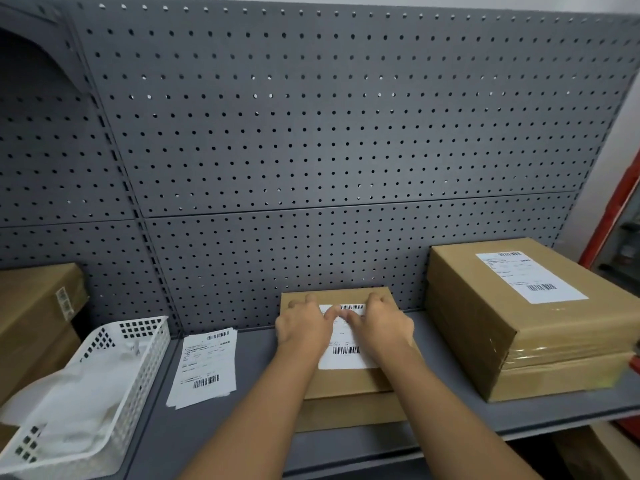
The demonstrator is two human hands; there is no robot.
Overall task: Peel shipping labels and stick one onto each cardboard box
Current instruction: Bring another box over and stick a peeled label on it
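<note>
Head view. Pressing label (346, 360) onto box (349, 382) at middle of shelf (256, 393), by the back edge, with left hand (301, 327) and right hand (381, 325) flat, uncurled. Could trap bubbles or crease if smoothed unevenly; could skew if pushed sideways.

left hand (303, 329) and right hand (381, 327) press a label (346, 358) onto a cardboard box (346, 384).

The grey shelf (256, 368) carries a loose pile of label sheets (204, 367) lying flat, left of centre. Just right of them sits the middle box (346, 382), resting on another flat box, and further right stands a larger box stack (485, 323) with a label on top. At the near left is a white basket (145, 372), with brown cartons (31, 306) beyond it.
</note>
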